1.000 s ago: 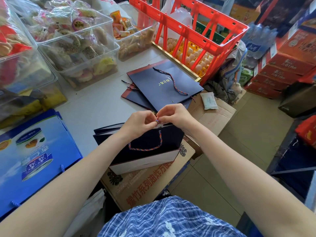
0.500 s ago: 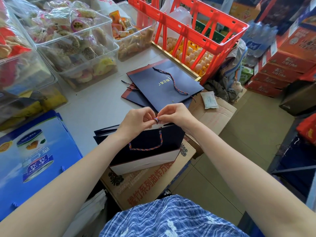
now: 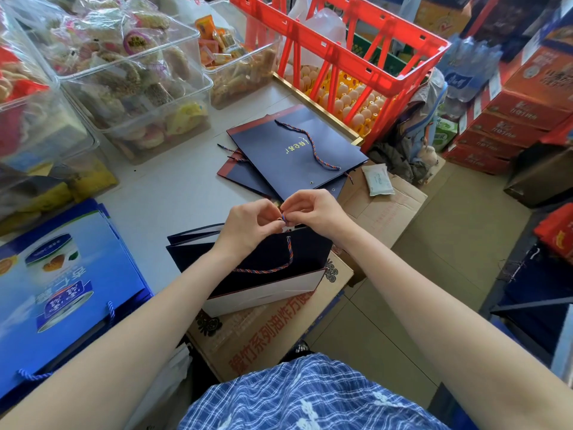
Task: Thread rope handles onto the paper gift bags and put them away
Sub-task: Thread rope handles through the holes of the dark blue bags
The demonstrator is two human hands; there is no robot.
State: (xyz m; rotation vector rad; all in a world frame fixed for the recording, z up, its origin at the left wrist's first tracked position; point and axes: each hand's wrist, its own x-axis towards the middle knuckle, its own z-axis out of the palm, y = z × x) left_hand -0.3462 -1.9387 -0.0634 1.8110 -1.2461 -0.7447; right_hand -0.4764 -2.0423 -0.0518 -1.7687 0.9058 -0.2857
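Note:
A dark navy paper gift bag (image 3: 273,259) stands folded at the table's front edge, partly over a cardboard box. A twisted red-and-blue rope handle (image 3: 280,265) hangs in a loop across its face. My left hand (image 3: 248,225) and my right hand (image 3: 313,209) meet at the bag's top edge, both pinching the rope's end there. The rope's tip is hidden between my fingers. Beyond my hands, flat navy bags (image 3: 294,153) lie stacked on the table, the top one with a rope handle (image 3: 313,147) on it.
Clear plastic bins of snacks (image 3: 133,85) line the back left. A red crate (image 3: 350,48) over egg trays stands at the back right. Blue printed gift bags (image 3: 62,283) lie at the left. Cardboard boxes (image 3: 381,209) sit below the table edge; red cartons (image 3: 511,119) are stacked at right.
My hands stay at the bag's top edge, with only small finger movements on the rope end. The bag and rope loop have not shifted.

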